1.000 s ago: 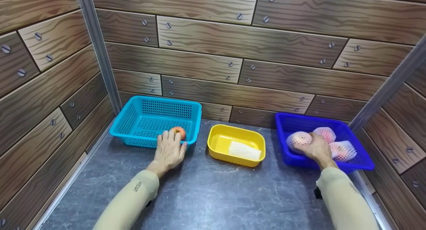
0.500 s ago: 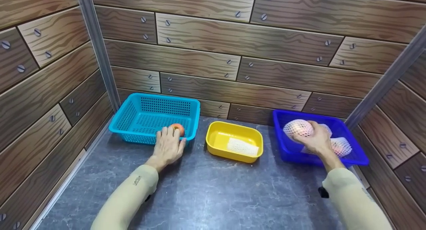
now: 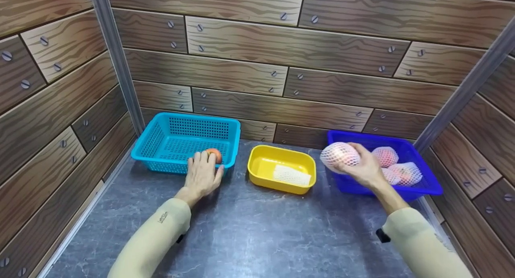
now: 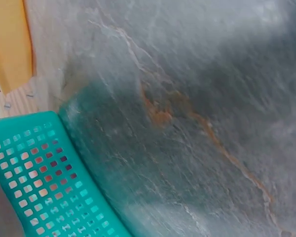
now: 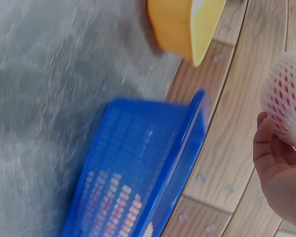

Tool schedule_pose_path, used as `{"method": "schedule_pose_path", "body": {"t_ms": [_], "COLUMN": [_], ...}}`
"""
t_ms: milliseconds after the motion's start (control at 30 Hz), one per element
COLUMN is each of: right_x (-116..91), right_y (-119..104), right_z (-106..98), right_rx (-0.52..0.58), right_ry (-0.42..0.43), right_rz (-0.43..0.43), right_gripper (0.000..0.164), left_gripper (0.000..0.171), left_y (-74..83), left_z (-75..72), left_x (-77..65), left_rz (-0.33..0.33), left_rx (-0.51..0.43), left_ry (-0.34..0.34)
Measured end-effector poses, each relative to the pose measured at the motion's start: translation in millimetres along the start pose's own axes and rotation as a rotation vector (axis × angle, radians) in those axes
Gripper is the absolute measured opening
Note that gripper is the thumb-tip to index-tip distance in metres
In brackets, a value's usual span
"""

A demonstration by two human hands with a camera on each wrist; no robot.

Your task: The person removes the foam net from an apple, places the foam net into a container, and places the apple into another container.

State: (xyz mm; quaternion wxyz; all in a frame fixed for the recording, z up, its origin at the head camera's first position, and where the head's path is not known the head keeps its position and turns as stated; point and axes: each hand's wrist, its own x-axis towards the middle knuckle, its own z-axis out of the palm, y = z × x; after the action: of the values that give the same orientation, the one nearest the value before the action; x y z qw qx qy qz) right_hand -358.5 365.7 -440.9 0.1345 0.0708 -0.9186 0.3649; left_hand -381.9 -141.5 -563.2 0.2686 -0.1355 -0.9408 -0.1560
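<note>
My right hand point(image 3: 366, 167) holds a netted apple point(image 3: 340, 155), pale red under white foam mesh, above the left edge of the dark blue basket point(image 3: 432, 187). In the right wrist view, its fingers curl round the netted apple point(image 5: 288, 98). Inside the blue basket lie more netted apples point(image 3: 406, 174). My left hand point(image 3: 202, 173) rests over the front rim of the teal basket point(image 3: 181, 168). Its fingers reach inside beside a bare red apple point(image 3: 215, 155), partly covering it; the fingertips are hidden. The left wrist view shows only the teal basket's side point(image 4: 44, 182) and the table.
Between the baskets stands a yellow bin point(image 3: 261, 181) with an empty white foam net point(image 3: 291, 175) in it. Wood-patterned walls point(image 3: 241, 77) close off the back and sides of the grey marbled table point(image 3: 257, 237).
My right hand has lifted the netted apple out of the blue basket and brought it left and toward the camera. The left hand has stayed at the teal basket's rim.
</note>
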Motion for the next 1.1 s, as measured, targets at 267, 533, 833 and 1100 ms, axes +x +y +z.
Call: {"method": "schedule_pose_path", "body": {"t_ms": [267, 533, 833, 1100], "right_x": [-15.1, -30.2, -51.1, -69.5], "right_y": [-21.7, -39.2, -55.1, -61.4], "right_z": [16.6, 32.4, 51.6, 75.6], "right_rx": [0.041, 0.106, 0.189, 0.267], "right_ry": [-0.032, -0.032, -0.105, -0.167], "right_rz": [-0.058, -0.126, -0.184, -0.215], "right_gripper": [0.08, 0.079, 0.082, 0.085], "left_gripper": [0.026, 0.026, 0.023, 0.023], "left_y": [9.6, 8.0, 11.3, 11.8], "left_z": [-9.5, -7.5, -8.8, -5.4], "left_x": [3.1, 1.4, -3.0, -2.8], "left_rz": [0.002, -0.003, 0.004, 0.0], "left_rx": [-0.001, -0.003, -0.023, -0.02], "left_ry": [0.019, 0.022, 0.048, 0.056]}}
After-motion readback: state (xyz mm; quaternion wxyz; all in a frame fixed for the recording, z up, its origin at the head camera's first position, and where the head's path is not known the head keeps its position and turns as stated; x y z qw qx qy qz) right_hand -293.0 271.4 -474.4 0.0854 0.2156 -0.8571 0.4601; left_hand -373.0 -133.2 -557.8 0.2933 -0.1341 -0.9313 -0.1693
